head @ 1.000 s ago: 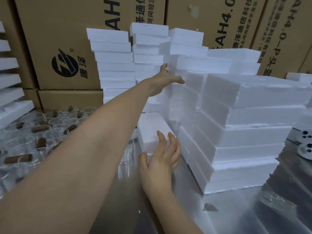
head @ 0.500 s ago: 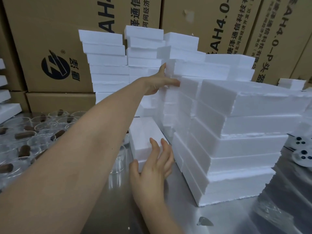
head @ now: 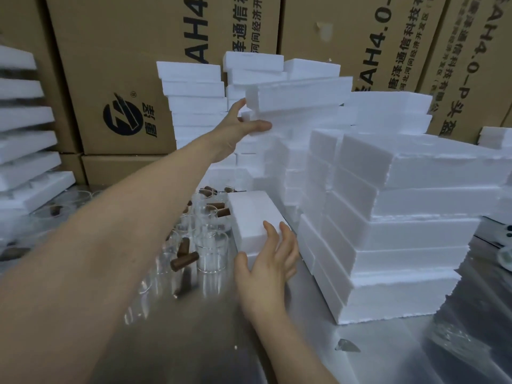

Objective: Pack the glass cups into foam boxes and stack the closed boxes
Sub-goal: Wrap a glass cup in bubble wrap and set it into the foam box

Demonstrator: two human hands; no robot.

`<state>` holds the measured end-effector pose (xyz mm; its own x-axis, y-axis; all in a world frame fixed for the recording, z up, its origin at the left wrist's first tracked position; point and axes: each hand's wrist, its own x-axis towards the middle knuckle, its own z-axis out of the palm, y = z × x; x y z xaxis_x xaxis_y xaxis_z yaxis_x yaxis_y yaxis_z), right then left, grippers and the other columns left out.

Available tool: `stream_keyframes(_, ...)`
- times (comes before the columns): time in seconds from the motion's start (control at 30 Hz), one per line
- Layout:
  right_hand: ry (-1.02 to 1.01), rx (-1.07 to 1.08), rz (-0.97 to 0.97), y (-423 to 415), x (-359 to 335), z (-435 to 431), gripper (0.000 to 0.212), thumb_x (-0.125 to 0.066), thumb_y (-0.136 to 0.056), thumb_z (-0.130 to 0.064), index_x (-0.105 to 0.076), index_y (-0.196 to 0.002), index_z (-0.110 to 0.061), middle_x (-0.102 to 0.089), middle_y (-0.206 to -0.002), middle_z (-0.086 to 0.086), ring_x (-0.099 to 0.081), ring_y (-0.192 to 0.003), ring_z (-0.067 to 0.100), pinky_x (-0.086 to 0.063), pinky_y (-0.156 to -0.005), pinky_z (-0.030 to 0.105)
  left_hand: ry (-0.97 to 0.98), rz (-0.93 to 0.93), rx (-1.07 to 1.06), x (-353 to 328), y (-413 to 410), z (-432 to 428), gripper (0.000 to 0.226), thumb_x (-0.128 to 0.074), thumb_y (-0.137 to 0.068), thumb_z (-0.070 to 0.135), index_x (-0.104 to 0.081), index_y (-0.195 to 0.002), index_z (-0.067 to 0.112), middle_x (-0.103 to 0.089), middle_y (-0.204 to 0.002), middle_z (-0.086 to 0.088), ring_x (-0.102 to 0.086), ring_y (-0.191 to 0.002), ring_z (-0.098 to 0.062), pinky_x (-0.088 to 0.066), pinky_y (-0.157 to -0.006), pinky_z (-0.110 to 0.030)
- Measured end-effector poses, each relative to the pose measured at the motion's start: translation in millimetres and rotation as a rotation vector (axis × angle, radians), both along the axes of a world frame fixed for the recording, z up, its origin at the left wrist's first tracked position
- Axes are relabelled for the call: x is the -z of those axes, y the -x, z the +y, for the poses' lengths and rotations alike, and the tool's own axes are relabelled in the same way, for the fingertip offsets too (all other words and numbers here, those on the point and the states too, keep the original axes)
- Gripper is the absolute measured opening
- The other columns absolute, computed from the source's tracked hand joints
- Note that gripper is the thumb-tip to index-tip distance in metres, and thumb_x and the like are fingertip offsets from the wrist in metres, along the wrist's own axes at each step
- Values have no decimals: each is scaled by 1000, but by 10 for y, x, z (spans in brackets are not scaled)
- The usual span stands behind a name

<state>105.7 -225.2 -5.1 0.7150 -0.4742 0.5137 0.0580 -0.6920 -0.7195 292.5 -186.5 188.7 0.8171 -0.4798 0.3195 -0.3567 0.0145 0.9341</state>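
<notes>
My left hand [head: 240, 123] reaches far forward to the back foam stacks and grips the end of a white foam box [head: 300, 96], which sits tilted and raised off the pile below it. My right hand [head: 266, 268] holds the near end of a closed foam box [head: 249, 213] lying on the steel table, fingers on its top, thumb on its side. Clear glass cups [head: 211, 246] stand left of that box, some with brown corks [head: 184, 260] in or beside them.
A tall stack of closed foam boxes [head: 393, 225] stands right of my right hand. More foam stacks [head: 194, 106] line the back against cardboard cartons [head: 130, 79]. Foam trays [head: 25, 139] pile up at the far left. The steel table [head: 194, 342] reflects light near me.
My left hand has taken hold of a foam box on the back stack and lifted its near end, tilting it. My right hand stays on the closed box on the table.
</notes>
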Motion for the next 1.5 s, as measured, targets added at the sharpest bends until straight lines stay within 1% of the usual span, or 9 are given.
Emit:
stream_keyframes(0.23, 12, -6, -21, 100, -138, 19, 69, -62, -84, -20, -31, -145, -17, -17, -154, 9, -8, -142, 24, -15, -110, 46, 16, 34, -111, 265, 688, 1079, 105, -83, -68, 27, -19, -151, 30, -51, -128, 5, -46, -124, -20, -24, -114, -43)
stream_keyframes(0.53, -73, -198, -402, 332, -173, -27, 74, -55, -81, 2, -21, -146, -6, -25, -146, 10, -30, -135, 32, -26, -114, 52, 5, 68, -133, 1287, 1966, 2092, 116, -93, -43, 46, -32, -141, 38, -53, -135, 6, -53, -123, -17, -44, -105, -46)
stream_keyframes(0.63, -71, -382, -388, 391, -223, -25, 80, -62, -86, -8, -13, -145, -28, -22, -144, -4, -41, -122, 7, -37, -109, 28, -24, 74, -137, 1605, 2209, 2208, 108, -92, -49, 45, -33, -139, 39, -52, -137, 7, -51, -126, -14, -43, -106, -45)
stream_keyframes(0.73, 171, -538, -309, 417, -248, -28, 82, -58, -84, -9, -10, -146, -35, -20, -145, -16, -32, -123, -13, -27, -96, -2, -52, 50, -166, 1793, 2311, 2288, 103, -86, -58, 39, -30, -144, 34, -49, -141, 7, -49, -128, -12, -40, -109, -46)
stream_keyframes(0.93, 273, -685, -104, 488, -363, -87, 101, -43, -77, 16, -13, -139, -57, -30, -140, -23, -43, -106, -15, -34, -85, -2, -103, -37, -239, 1807, 2301, 2436, 102, -87, -59, 42, -28, -143, 40, -46, -142, 10, -45, -131, -13, -40, -108, -47)
stream_keyframes(1.07, 142, -757, -137, 569, -443, -28, 76, -41, -78, 5, -36, -141, -35, -43, -135, -11, -42, -114, -13, -37, -88, 4, -261, -37, -264, 1891, 2276, 2514, 108, -84, -58, 56, -23, -145, 43, -44, -140, 22, -48, -124, 2, -47, -95, -22)
stream_keyframes(1.17, 236, -780, -141, 588, -484, 39, 79, -53, -77, 5, -34, -139, -39, -40, -135, -17, -41, -126, -2, -32, -100, 8, -295, -39, -250, 1895, 2274, 2494, 100, -81, -60, 54, -34, -144, 32, -53, -133, 20, -53, -107, 16, -44, -74, -1)
stream_keyframes(1.33, 289, -842, -124, 531, -430, 124, 59, -71, -73, -6, -52, -124, -28, -43, -134, -17, -40, -131, 2, -34, -104, 17, -333, -42, -281, 1934, 2256, 2484, 74, -80, -64, 46, -46, -129, 34, -63, -106, 34, -56, -96, 19, -42, -65, 3)
stream_keyframes(1.5, -138, -585, -356, 547, -506, 189, 31, -61, -75, -15, -55, -97, -36, -57, -100, -17, -54, -93, -10, -43, -76, 14, -426, -72, -344, 1906, 2267, 2517, 116, -80, -55, 58, -13, -147, 38, -37, -119, 39, -51, -93, 25, -45, -68, -5)
